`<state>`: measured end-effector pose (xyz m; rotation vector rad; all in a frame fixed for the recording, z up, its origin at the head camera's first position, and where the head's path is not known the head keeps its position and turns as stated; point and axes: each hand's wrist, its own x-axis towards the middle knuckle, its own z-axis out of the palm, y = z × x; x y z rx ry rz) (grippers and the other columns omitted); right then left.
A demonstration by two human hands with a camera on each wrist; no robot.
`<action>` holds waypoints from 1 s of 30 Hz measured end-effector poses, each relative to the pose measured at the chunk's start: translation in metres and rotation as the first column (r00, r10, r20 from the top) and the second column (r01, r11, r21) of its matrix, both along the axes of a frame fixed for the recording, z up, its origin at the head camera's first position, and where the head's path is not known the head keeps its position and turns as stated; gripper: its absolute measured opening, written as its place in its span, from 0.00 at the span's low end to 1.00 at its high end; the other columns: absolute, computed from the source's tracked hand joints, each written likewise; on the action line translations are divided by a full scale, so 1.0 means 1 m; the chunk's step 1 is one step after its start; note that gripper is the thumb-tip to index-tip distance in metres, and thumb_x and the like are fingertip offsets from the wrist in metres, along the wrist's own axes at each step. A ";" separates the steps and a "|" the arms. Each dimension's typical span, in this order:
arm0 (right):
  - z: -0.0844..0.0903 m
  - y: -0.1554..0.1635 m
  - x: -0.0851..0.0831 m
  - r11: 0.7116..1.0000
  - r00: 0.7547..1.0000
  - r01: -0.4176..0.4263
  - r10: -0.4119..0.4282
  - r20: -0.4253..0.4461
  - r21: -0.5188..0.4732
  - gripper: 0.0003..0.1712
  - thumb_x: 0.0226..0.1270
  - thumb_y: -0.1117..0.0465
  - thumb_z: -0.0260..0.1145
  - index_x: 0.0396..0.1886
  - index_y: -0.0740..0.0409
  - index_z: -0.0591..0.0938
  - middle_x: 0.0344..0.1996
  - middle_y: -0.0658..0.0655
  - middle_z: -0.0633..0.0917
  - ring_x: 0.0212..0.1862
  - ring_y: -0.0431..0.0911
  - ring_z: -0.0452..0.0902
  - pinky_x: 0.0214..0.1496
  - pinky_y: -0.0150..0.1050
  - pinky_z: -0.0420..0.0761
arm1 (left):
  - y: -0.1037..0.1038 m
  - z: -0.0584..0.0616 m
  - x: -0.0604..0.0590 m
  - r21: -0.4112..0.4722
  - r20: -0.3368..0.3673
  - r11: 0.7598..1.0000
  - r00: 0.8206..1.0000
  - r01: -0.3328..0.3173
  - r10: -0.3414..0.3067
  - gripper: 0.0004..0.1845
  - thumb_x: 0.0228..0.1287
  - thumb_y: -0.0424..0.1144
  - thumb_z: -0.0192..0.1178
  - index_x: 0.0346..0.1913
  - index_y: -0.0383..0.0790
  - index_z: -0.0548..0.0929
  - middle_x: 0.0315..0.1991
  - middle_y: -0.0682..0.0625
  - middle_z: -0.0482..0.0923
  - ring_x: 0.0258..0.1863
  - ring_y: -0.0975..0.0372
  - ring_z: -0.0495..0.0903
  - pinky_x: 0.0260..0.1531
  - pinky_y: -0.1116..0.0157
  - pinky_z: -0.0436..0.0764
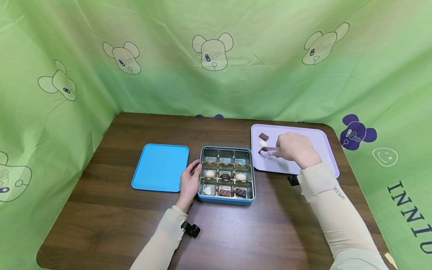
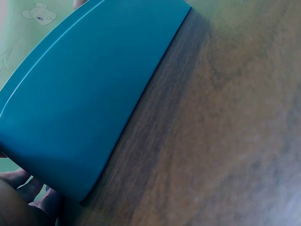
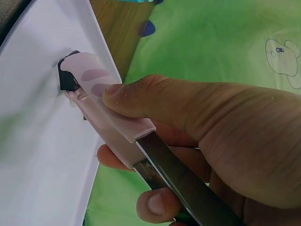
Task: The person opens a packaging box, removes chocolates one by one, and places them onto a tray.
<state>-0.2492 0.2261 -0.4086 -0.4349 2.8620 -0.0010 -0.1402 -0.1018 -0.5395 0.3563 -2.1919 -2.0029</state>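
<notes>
A square blue tin (image 1: pixel 227 201) with a divided insert stands on the table, chocolates in its middle and front rows. Among them are a white oval piece (image 1: pixel 210 174), a dark oval one (image 1: pixel 225 176) and a brown block (image 1: pixel 224 192). My left hand (image 1: pixel 189 183) rests against the tin's left side, fingers lying along it. With my right hand (image 1: pixel 297 147) I grip pink-tipped tongs (image 3: pixel 115 106) with metal handles. Their tips are at a dark chocolate (image 3: pixel 67 77) on the lilac tray (image 1: pixel 315 150); whether they clamp it is unclear.
On the tray, a brown chocolate (image 1: pixel 264 137) and a white one (image 1: pixel 263 143) lie beyond the tongs. Left of the tin is a flat blue lid (image 1: pixel 160 167). Green printed cloth (image 1: pixel 168 86) hangs around the wooden table (image 1: pixel 111 210).
</notes>
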 end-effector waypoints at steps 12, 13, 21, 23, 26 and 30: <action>-0.002 -0.002 0.006 1.000 1.000 0.018 -0.018 0.006 -0.003 0.13 0.58 0.48 0.73 0.25 0.52 0.86 0.24 0.55 0.81 0.29 0.53 0.75 0.26 0.54 0.76 | 0.000 0.000 -0.001 0.007 -0.015 1.000 1.000 0.008 -0.008 0.19 0.77 0.40 0.57 0.64 0.34 0.80 0.55 0.36 0.83 0.53 0.48 0.83 0.51 0.51 0.81; -0.001 -0.002 0.006 1.000 1.000 0.019 -0.019 0.003 -0.004 0.13 0.58 0.48 0.73 0.25 0.52 0.86 0.24 0.55 0.81 0.29 0.53 0.76 0.26 0.54 0.76 | 0.000 0.000 -0.001 0.008 -0.019 1.000 1.000 0.008 -0.008 0.19 0.77 0.40 0.57 0.64 0.33 0.80 0.55 0.36 0.83 0.53 0.48 0.83 0.51 0.51 0.81; 0.013 -0.001 0.012 1.000 0.996 0.010 -0.012 -0.083 -0.023 0.15 0.59 0.48 0.71 0.20 0.52 0.83 0.20 0.54 0.79 0.25 0.51 0.74 0.24 0.53 0.74 | 0.000 -0.001 0.001 0.003 -0.006 1.000 1.000 0.005 -0.005 0.19 0.77 0.40 0.57 0.63 0.35 0.81 0.55 0.38 0.83 0.54 0.50 0.83 0.52 0.52 0.81; 0.019 -0.002 0.014 0.999 0.993 0.005 -0.010 -0.118 -0.038 0.15 0.59 0.49 0.71 0.21 0.53 0.83 0.19 0.53 0.78 0.23 0.50 0.73 0.22 0.52 0.73 | 0.000 -0.001 0.001 0.003 -0.005 1.000 1.000 0.004 -0.004 0.19 0.77 0.40 0.57 0.63 0.36 0.81 0.56 0.38 0.83 0.54 0.50 0.83 0.52 0.52 0.81; 0.030 -0.005 0.020 0.999 0.985 -0.004 -0.005 -0.172 -0.050 0.14 0.59 0.50 0.71 0.20 0.53 0.82 0.17 0.52 0.77 0.21 0.51 0.72 0.20 0.50 0.71 | 0.000 0.000 0.001 0.003 -0.004 1.000 1.000 0.003 -0.003 0.19 0.77 0.40 0.57 0.64 0.36 0.81 0.56 0.38 0.83 0.55 0.50 0.82 0.53 0.52 0.80; 0.043 -0.012 0.028 0.998 0.968 -0.043 0.033 -0.249 -0.036 0.17 0.61 0.51 0.70 0.18 0.53 0.78 0.15 0.52 0.74 0.19 0.51 0.69 0.18 0.49 0.69 | 0.001 0.001 0.001 0.009 -0.008 1.000 1.000 0.002 -0.002 0.19 0.77 0.40 0.57 0.64 0.36 0.80 0.57 0.38 0.82 0.56 0.50 0.82 0.55 0.51 0.80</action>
